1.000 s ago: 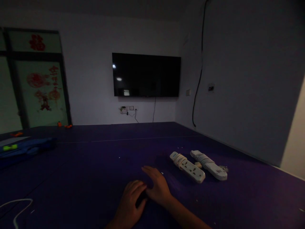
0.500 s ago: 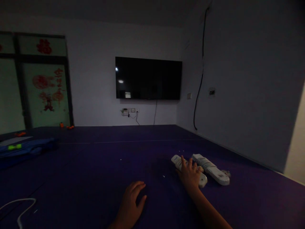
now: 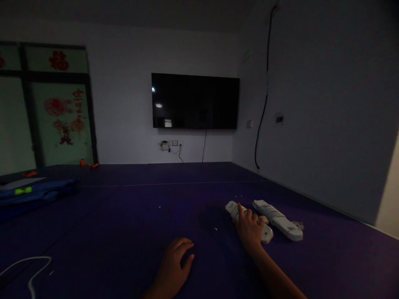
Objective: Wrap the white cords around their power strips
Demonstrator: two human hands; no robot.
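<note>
Two white power strips, each with its cord wound round it, lie side by side on the purple surface (image 3: pixel 140 232). My right hand (image 3: pixel 250 228) is on the left power strip (image 3: pixel 231 206), fingers bent over its wound cord; the palm hides the strip's middle. Just to the right of that hand lies the other power strip (image 3: pixel 280 220), untouched. My left hand (image 3: pixel 174 265) hovers or rests low in the middle of the view, empty, its thumb apart from the curved fingers.
A white cable (image 3: pixel 37 265) curls at the lower left. Blue folded cloth (image 3: pixel 52 192) with a bright green item (image 3: pixel 23 191) lies farther left. Small orange things (image 3: pixel 93 165) stand near the glass door. A television (image 3: pixel 195 101) hangs on the far wall; a black cable (image 3: pixel 262 112) hangs at right.
The fingers of my right hand have bent a little more over the left power strip. My left hand looks almost the same. The whole view has shifted slightly.
</note>
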